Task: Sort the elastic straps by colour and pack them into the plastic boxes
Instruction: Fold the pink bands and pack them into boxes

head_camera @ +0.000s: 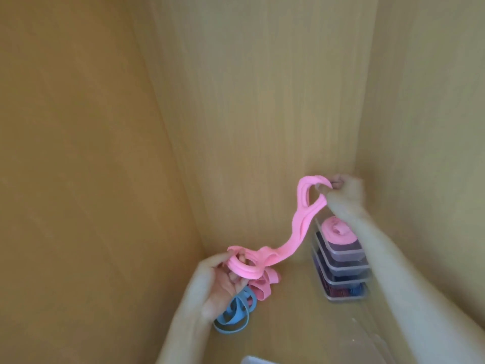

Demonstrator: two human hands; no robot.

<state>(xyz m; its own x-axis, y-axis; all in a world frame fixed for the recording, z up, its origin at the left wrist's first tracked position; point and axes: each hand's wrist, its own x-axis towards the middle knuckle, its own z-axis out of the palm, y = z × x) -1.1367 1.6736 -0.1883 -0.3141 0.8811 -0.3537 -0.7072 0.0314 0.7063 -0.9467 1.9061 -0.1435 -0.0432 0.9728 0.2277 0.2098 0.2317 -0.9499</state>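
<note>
Mid-task: left hand and right hand each grip the pink strap, half coiled, beside stacked plastic boxes holding one pink roll; blue strap unsorted.

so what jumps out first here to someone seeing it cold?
A bright pink strap is stretched diagonally across mid-frame. The left hand grips its coiled end low down and the right hand pinches the other end up near the back corner. Below the right hand is a stack of clear boxes with a pink roll in the top one, and a blue strap lies under the left hand.
</note>
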